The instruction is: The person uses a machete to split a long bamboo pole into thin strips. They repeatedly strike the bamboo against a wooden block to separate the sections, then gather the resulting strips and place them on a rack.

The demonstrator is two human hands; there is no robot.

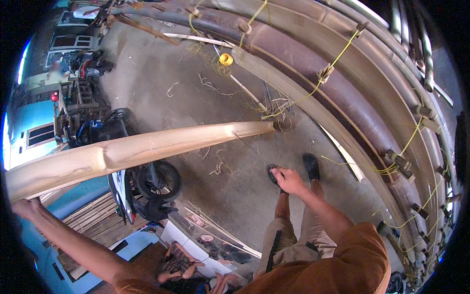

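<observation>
At the far left, your left hand (25, 208) is raised against the lower edge of a long, pale split bamboo pole (161, 144); most of its fingers are hidden, so I can't tell how tightly they close. The pole slants from there toward the middle, above the grey floor (156, 88), passing in front of a motorbike (159, 181). Farther right, a yellow ring (225, 60) sits beyond the pole, among tangled strips. A thin dark line (252, 148) runs from the pole toward your right hand (291, 181), which is curled into a fist; I can't tell what it grips. Rightmost, large brown bamboo lengths (342, 105) curve past you, tied with yellow cord (345, 49)
</observation>
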